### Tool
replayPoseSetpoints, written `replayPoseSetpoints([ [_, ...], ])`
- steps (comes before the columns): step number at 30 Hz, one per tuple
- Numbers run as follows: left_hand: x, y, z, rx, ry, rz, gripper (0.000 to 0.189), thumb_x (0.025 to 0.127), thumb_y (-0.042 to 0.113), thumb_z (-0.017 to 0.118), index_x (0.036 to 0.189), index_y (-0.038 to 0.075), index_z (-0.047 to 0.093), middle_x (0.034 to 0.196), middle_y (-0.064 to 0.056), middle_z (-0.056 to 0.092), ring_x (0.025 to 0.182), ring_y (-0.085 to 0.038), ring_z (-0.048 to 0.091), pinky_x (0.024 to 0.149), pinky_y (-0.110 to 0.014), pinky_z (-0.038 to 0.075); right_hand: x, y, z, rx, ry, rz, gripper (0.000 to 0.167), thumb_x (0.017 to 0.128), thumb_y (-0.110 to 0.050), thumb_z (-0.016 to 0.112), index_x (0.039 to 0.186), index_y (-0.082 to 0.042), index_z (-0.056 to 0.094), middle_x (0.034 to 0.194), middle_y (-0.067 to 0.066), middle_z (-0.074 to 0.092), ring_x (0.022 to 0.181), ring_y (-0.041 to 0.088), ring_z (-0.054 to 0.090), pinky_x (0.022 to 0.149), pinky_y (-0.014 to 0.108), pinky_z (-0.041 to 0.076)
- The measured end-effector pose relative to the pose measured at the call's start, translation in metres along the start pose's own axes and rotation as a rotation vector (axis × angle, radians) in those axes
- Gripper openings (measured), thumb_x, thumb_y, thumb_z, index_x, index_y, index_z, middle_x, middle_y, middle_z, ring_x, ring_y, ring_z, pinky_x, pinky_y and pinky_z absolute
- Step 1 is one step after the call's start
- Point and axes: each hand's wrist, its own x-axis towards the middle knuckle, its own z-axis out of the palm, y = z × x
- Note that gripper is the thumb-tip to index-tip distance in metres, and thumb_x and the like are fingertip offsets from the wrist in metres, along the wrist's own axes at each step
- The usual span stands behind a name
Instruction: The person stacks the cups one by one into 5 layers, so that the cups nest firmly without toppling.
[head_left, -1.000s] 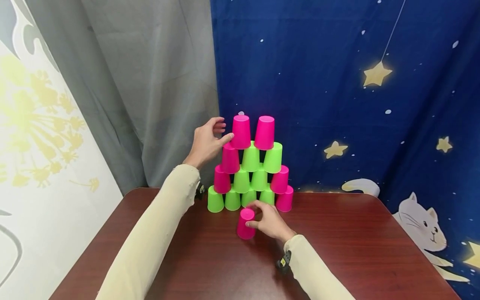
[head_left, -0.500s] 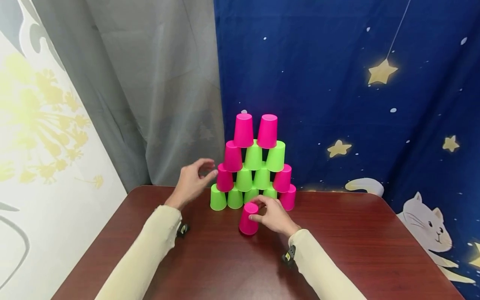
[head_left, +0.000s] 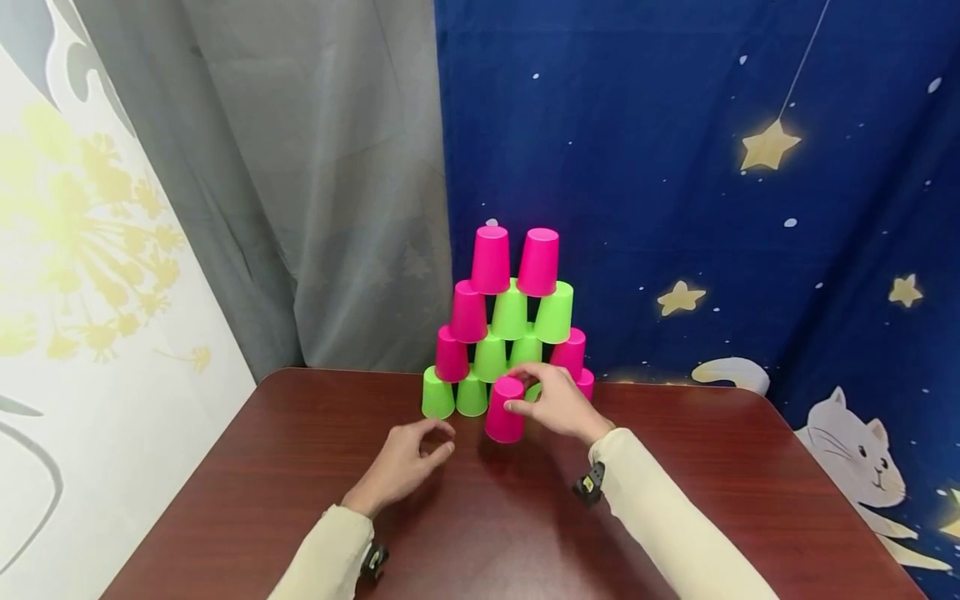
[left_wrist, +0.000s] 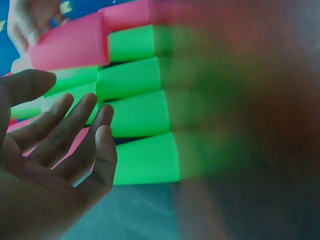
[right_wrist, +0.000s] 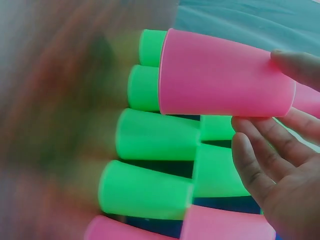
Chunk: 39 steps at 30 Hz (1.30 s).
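Observation:
My right hand pinches an upside-down pink cup near its base, thumb on one side and fingers on the other. That cup hangs just above the table, in front of a pyramid of inverted pink and green cups. Two pink cups side by side, a left one and a right one, form the pyramid's top row. Over the table, front left of the stack, my left hand holds nothing; its fingers are loosely bent. The held cup hides part of the bottom row.
The pyramid stands near the back edge of a brown wooden table. Behind it hang a grey curtain and a blue curtain with stars. A green cup marks the stack's lower left corner.
My left hand has come down from beside the top-left pink cup to low over the table. The right hand has lifted the pink cup off the table.

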Motion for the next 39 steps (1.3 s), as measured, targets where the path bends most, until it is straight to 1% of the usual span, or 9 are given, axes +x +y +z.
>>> replayPoseSetpoints([
  [3, -0.010, -0.003, 0.009, -0.019, -0.044, 0.011, 0.013, 0.093, 0.013, 0.068, 0.105, 0.010, 0.070, 0.095, 0.002, 0.074, 0.088, -0.010, 0.071, 0.074, -0.020, 0.056, 0.006, -0.007, -0.012, -0.011, -0.007, -0.014, 0.043, 0.082, -0.022, 0.083, 0.120, -0.009, 0.068, 0.104, 0.004, 0.073, 0.095, 0.017, 0.066, 0.080, 0.028, 0.056],
  [7, -0.021, -0.004, 0.018, -0.037, -0.096, 0.029, 0.013, 0.094, 0.014, 0.066, 0.105, 0.007, 0.070, 0.092, 0.002, 0.073, 0.086, -0.007, 0.071, 0.073, -0.019, 0.056, 0.013, -0.021, -0.031, -0.030, -0.032, -0.015, 0.046, 0.083, -0.025, 0.083, 0.123, -0.009, 0.067, 0.106, 0.004, 0.072, 0.098, 0.019, 0.067, 0.086, 0.035, 0.056],
  [10, -0.029, -0.004, 0.021, -0.038, -0.111, 0.042, 0.012, 0.094, 0.013, 0.066, 0.104, 0.008, 0.070, 0.090, 0.003, 0.074, 0.084, -0.005, 0.070, 0.071, -0.018, 0.056, 0.020, -0.036, -0.047, -0.047, -0.050, -0.027, 0.044, 0.082, -0.026, 0.083, 0.121, -0.011, 0.067, 0.104, 0.004, 0.072, 0.099, 0.020, 0.066, 0.090, 0.040, 0.055],
  [13, -0.036, -0.004, 0.023, -0.031, -0.120, 0.060, 0.011, 0.093, 0.012, 0.066, 0.103, 0.008, 0.070, 0.088, 0.002, 0.074, 0.083, -0.003, 0.069, 0.070, -0.019, 0.055, 0.028, -0.051, -0.065, -0.073, -0.049, -0.053, 0.042, 0.082, -0.025, 0.084, 0.118, -0.012, 0.068, 0.103, 0.004, 0.072, 0.098, 0.020, 0.066, 0.091, 0.043, 0.055],
  [19, -0.048, -0.003, 0.026, -0.038, -0.136, 0.067, 0.010, 0.093, 0.012, 0.066, 0.102, 0.008, 0.070, 0.086, 0.001, 0.074, 0.079, 0.001, 0.067, 0.067, -0.018, 0.054, 0.046, -0.083, -0.105, -0.128, -0.048, -0.088, 0.042, 0.082, -0.026, 0.083, 0.119, -0.011, 0.068, 0.104, 0.006, 0.072, 0.098, 0.021, 0.066, 0.089, 0.038, 0.053],
  [25, -0.054, -0.001, 0.027, -0.062, -0.146, 0.071, 0.010, 0.094, 0.014, 0.065, 0.101, 0.009, 0.070, 0.086, 0.001, 0.074, 0.079, 0.001, 0.066, 0.066, -0.017, 0.053, 0.062, -0.114, -0.140, -0.165, -0.001, -0.125, 0.039, 0.083, -0.024, 0.082, 0.117, -0.010, 0.070, 0.103, 0.009, 0.072, 0.093, 0.022, 0.067, 0.084, 0.032, 0.053],
  [30, -0.058, 0.000, 0.028, -0.073, -0.161, 0.073, 0.011, 0.095, 0.015, 0.065, 0.102, 0.010, 0.070, 0.087, 0.000, 0.075, 0.079, 0.001, 0.066, 0.066, -0.017, 0.053, 0.075, -0.136, -0.163, -0.172, 0.022, -0.101, 0.039, 0.085, -0.025, 0.080, 0.119, -0.010, 0.069, 0.105, 0.010, 0.071, 0.094, 0.022, 0.066, 0.083, 0.029, 0.052],
  [35, -0.060, 0.001, 0.026, -0.085, -0.171, 0.077, 0.010, 0.096, 0.016, 0.065, 0.102, 0.010, 0.070, 0.088, 0.000, 0.074, 0.080, 0.001, 0.067, 0.067, -0.017, 0.054, 0.091, -0.157, -0.181, -0.139, 0.056, -0.042, 0.041, 0.088, -0.030, 0.077, 0.123, -0.012, 0.067, 0.109, 0.008, 0.067, 0.097, 0.020, 0.063, 0.078, 0.029, 0.055],
  [39, -0.060, 0.004, 0.025, -0.102, -0.196, 0.092, 0.011, 0.096, 0.016, 0.064, 0.103, 0.009, 0.070, 0.091, 0.000, 0.074, 0.083, 0.000, 0.068, 0.069, -0.018, 0.055, 0.106, -0.168, -0.189, -0.188, 0.101, 0.018, 0.044, 0.089, -0.034, 0.075, 0.127, -0.013, 0.065, 0.115, 0.007, 0.066, 0.101, 0.020, 0.062, 0.081, 0.031, 0.056],
])
